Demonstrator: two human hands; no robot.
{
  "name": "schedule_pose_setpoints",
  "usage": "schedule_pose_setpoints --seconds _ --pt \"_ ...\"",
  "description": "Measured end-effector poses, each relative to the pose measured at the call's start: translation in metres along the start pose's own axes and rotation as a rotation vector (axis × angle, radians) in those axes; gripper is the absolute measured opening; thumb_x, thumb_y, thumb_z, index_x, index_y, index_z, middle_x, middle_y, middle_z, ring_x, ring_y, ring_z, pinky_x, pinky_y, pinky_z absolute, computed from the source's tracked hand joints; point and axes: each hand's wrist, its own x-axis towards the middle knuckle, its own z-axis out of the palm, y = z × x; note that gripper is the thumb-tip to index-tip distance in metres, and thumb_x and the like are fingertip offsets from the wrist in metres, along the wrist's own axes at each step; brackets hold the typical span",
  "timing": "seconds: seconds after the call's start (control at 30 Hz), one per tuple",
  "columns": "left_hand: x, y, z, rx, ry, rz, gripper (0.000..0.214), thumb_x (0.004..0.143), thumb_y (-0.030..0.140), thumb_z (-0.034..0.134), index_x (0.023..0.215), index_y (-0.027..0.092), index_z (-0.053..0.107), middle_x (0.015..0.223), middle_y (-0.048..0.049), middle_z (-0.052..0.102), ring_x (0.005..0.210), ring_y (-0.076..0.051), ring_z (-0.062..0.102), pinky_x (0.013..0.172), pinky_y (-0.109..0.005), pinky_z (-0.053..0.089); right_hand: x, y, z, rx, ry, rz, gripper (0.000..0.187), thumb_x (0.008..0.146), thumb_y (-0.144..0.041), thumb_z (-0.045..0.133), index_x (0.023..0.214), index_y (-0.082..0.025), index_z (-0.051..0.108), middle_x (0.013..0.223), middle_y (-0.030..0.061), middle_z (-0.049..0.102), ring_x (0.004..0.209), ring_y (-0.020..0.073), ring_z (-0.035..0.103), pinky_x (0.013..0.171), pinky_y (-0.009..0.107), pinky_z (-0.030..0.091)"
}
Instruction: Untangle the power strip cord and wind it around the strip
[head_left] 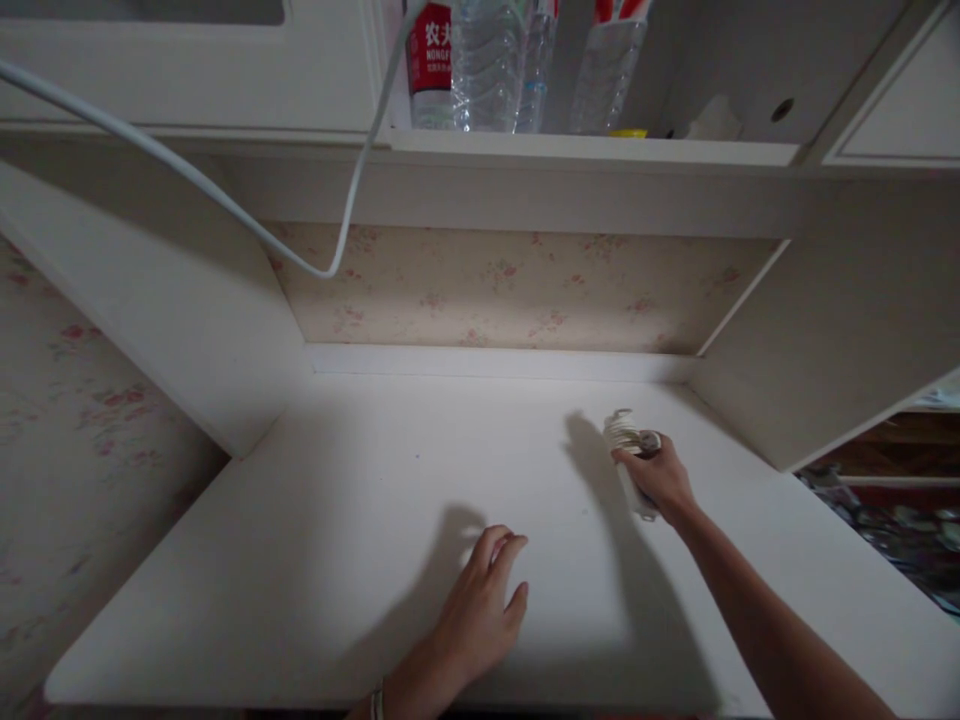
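My right hand is closed around a coiled white cord at the right of the white desktop. A pale, longish block shows below the coils, under my hand; its kind is hard to make out. What looks like a plug end sticks out near my fingers. Nearer the front edge, my left hand is over the desktop with its fingers bent and apart, and it holds nothing. A bracelet circles the left wrist.
The white desktop lies between two side panels, with flowered wallpaper behind. Above it, a cabinet shelf holds several plastic bottles. A white cable hangs in a loop at upper left. Cluttered items show beyond the right panel.
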Motion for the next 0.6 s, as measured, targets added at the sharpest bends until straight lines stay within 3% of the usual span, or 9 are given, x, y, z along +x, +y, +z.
schedule_pose_setpoints --seconds 0.27,0.43,0.6 --pt "-0.003 -0.021 0.002 -0.017 -0.004 -0.06 0.048 0.081 0.011 0.048 0.128 0.024 0.047 0.125 -0.0091 0.046 0.116 -0.02 0.048 0.104 -0.037 0.042 0.06 0.04 0.002 -0.234 0.005 0.001 0.073 0.062 -0.056 0.066 0.122 -0.015 0.052 0.094 0.0121 0.066 0.079 0.0253 0.062 0.062 0.03 0.044" --pt "0.001 -0.027 0.002 -0.017 -0.009 -0.096 0.047 0.081 0.012 0.048 0.127 0.022 0.049 0.126 -0.0092 0.048 0.118 -0.021 0.047 0.106 -0.036 0.039 0.073 0.051 0.006 -0.261 -0.029 0.006 0.081 0.061 -0.058 0.066 0.128 -0.016 0.047 0.1 0.014 0.065 0.086 0.0286 0.063 0.067 0.033 0.045" --pt "0.003 -0.031 0.003 -0.029 -0.009 -0.125 0.046 0.081 0.012 0.047 0.126 0.021 0.051 0.126 -0.0098 0.048 0.12 -0.021 0.046 0.106 -0.036 0.038 0.076 0.054 0.001 -0.215 -0.077 0.038 0.078 0.062 -0.062 0.064 0.123 -0.016 0.051 0.097 0.0122 0.067 0.08 0.0271 0.064 0.065 0.033 0.047"
